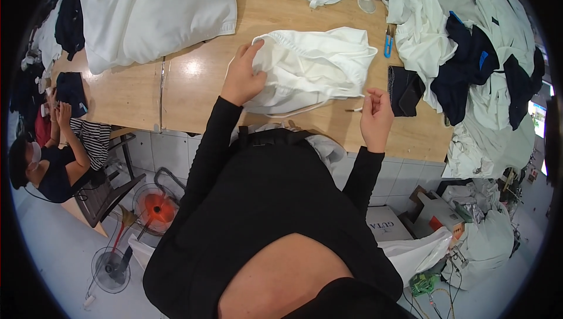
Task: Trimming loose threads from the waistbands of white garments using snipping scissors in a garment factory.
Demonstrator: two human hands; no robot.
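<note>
A white garment (314, 67) with an elastic gathered edge lies bunched on the wooden table (193, 84) in front of me. My left hand (241, 77) rests flat on its left side, fingers pressing the fabric. My right hand (376, 114) hovers over the table at the garment's right edge, its fingertips pinched on a thin white drawstring end (355, 109) that leads back toward the garment. Blue thread snips (388, 41) lie just beyond the garment on the right.
A big heap of white cloth (158, 8) fills the far left, and a pile of white and navy clothes (469, 55) the right. A black fabric piece (404, 89) lies near my right hand. A seated person (53, 160) works at left; fans (153, 207) stand on the floor.
</note>
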